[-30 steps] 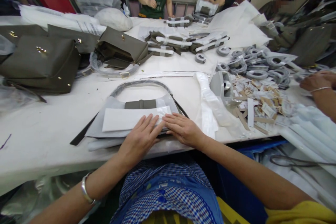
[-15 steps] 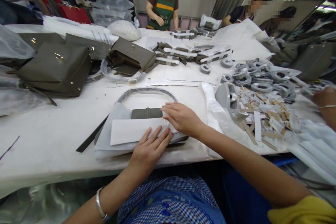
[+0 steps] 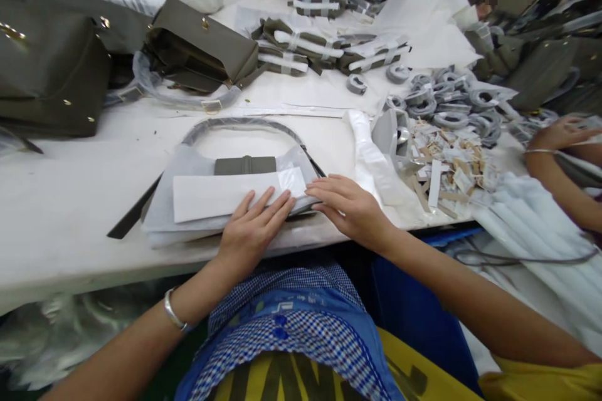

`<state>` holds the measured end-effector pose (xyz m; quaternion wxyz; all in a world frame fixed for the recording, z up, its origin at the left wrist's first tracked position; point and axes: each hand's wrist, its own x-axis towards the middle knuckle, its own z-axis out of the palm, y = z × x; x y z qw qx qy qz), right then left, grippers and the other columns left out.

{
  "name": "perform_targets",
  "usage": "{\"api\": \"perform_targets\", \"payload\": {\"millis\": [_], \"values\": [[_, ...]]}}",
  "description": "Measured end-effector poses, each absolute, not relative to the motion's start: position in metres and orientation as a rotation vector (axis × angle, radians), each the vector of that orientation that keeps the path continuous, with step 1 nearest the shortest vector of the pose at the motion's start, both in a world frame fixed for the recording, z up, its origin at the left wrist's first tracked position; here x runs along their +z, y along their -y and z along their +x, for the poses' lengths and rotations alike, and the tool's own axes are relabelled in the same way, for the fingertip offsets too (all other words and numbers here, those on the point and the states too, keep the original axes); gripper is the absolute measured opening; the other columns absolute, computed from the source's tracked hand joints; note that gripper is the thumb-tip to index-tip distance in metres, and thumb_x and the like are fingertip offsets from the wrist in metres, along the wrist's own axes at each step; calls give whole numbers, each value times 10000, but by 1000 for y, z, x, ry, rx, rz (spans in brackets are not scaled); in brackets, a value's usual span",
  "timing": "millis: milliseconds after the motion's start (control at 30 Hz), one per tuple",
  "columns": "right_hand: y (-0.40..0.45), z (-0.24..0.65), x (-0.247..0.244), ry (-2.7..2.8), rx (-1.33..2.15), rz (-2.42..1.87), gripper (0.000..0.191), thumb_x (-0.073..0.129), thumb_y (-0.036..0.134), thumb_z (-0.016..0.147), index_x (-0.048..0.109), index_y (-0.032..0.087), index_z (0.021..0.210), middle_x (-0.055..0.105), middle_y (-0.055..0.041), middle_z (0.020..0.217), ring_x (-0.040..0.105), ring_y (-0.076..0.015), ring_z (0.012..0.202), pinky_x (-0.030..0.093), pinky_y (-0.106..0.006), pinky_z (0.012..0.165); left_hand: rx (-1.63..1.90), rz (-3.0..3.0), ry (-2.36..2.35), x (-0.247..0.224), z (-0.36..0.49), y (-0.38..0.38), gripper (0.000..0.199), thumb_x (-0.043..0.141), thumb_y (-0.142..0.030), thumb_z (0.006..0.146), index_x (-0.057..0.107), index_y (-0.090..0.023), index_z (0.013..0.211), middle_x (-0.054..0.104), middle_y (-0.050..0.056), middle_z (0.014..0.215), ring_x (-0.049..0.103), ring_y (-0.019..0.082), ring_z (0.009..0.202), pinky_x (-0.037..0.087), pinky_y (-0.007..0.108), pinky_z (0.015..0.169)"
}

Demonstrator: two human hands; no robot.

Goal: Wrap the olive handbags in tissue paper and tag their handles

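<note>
The wrapped bag point(image 3: 160, 203) is placed by the table's point(image 3: 70, 200) near edge. On its white strip point(image 3: 204, 197), the left hand point(image 3: 251, 229) is laid flat, nothing gripped. Its right end is touched by the right hand point(image 3: 350, 207), half-curled; whether pinched cannot be told. Smoothing seems in hand; even pressure would be needed next.

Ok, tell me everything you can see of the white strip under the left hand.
The white strip is long, plain and rectangular, matte like foam or thick paper. It lies roughly flat across the pale translucent wrap, just nearer the wearer than the olive band. Shiny clear tape shows at its right end. The left hand rests on its lower edge, fingers spread, hiding part of it; the right hand is at its right end, though contact is unclear.
</note>
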<state>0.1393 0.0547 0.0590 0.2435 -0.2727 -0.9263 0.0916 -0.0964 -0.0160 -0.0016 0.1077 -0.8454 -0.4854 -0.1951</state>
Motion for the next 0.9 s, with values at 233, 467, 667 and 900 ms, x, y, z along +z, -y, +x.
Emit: {"api": "perform_targets", "payload": {"millis": [233,467,667,900], "values": [[-1,166,4,2607,160,-600,436,632,288,924,564,178,1340,662,-103,1284,577,-266,1246,498,-498,1058,-570,-2510,1457,6,-95,16,589,527,-250,971,299,-271,1513,455,20,1495,403,262,1397,341,519,1160],[-23,147,-2,2490,451,-647,217,665,274,896,726,209,1094,745,-68,1046,667,-203,979,588,-361,878,-560,-2494,1423,8,-94,15,596,531,-247,963,302,-273,1513,475,38,1479,432,268,1378,365,522,1139],[-21,146,0,2515,204,-643,179,550,210,958,722,185,1005,748,-63,1038,670,-201,920,557,-348,821,-551,-2482,1437,7,-94,15,579,522,-272,970,313,-255,1510,456,32,1492,416,261,1389,344,507,1156],[-22,139,-6,2468,341,-820,213,464,224,998,671,177,1009,723,-84,940,667,-193,876,546,-306,796,-599,-2501,1479,8,-93,16,610,550,-253,948,315,-274,1510,472,42,1482,421,263,1385,342,519,1158]]}}
